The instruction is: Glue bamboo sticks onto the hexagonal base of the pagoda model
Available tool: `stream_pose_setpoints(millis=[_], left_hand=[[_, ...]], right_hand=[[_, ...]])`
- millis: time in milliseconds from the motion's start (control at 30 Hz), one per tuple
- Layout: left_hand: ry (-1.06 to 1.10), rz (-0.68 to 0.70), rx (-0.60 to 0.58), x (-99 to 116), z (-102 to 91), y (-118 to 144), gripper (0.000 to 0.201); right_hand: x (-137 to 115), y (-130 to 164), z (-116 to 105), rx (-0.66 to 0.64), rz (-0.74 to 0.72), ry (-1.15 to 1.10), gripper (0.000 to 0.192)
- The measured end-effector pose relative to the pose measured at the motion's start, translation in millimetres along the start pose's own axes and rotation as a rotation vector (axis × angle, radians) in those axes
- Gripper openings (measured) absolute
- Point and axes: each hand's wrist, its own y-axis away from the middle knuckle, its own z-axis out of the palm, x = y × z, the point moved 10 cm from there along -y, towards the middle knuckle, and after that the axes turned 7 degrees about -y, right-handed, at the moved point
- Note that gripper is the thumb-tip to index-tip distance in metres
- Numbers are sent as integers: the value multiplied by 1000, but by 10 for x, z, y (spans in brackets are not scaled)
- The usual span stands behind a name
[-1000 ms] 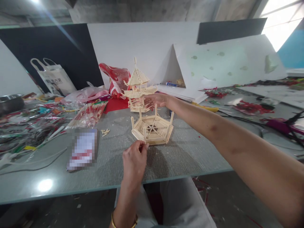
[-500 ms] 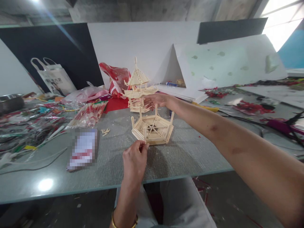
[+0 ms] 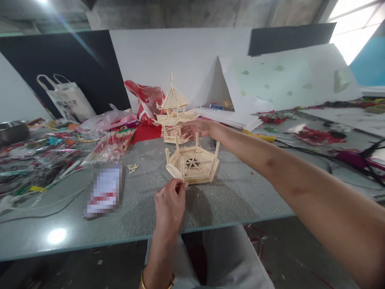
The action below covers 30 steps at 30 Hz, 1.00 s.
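— Fingers of the left hand (image 3: 169,204) are pinched narrow on the near corner post of the hexagonal stick base (image 3: 192,163), thumb against forefinger at its front edge. What about the other side?

— Fingers of the right hand (image 3: 195,127) are curled round the lower tier of the stick pagoda (image 3: 174,112), just beyond the base and a little higher. I cannot tell how firm that grip is; the tower hides the fingertips.

— Anything different from a second ago?

— Hardly. Both hands hold the same spots as before, and the pagoda and base sit where they did; only the view has drifted slightly. I'd judge the two pieces are being steadied, with no joining started.

— And around them?

— Left of the pinching fingers lies a blurred packet (image 3: 104,192) on the grey worktop (image 3: 240,192), with a few loose sticks (image 3: 132,167) beyond it. Further left is a packet of red-tipped sticks (image 3: 112,145); a red bag (image 3: 146,99) stands behind the pagoda.
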Motion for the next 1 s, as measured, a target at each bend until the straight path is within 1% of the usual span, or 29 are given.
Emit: stream_pose_setpoints(millis=[100,267,433,733,1000], left_hand=[[16,-3,-1,-3,1,-2,17],[10,4,-3,-4,9,-3,18],[6,0,-9,5,16,-6,18],[13,-8,-21,4,11,-5,18],[7,3,-17,0,8,-8,18]], right_hand=[[2,6,-11,10,1,3,25],[9,7,31,-18,7,2,25],[28,1,42,-17,12,-26,22],[37,5,25,-11,-6,-31,28],[65,-1,96,-72,11,-57,26]])
